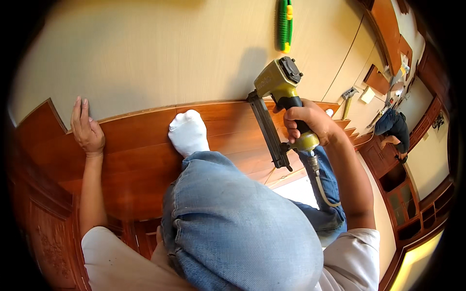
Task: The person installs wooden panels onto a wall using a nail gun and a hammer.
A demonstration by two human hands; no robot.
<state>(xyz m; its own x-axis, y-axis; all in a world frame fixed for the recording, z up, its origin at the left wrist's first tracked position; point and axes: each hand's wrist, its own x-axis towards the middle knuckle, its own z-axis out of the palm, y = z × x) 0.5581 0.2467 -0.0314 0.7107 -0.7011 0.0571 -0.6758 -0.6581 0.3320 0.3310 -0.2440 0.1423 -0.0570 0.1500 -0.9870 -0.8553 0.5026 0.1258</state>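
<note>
Right hand [313, 120] fingers wrap firmly around the handle of a nail gun [280, 86] at two o'clock from centre, its nose near the upper edge of the reddish-brown boards [131, 133]. At nine o'clock, the left hand [87, 128] grasps nothing, fingers extended toward the pale panel [170, 58]. A green knife [285, 29] lies at one o'clock; another person [392, 127] appears at three o'clock.

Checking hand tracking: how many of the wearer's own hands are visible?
2. Left hand: over the edge where the red-brown planks meet the pale panel. Right hand: around the grip of the nail gun. Neither is fully hidden.
</note>
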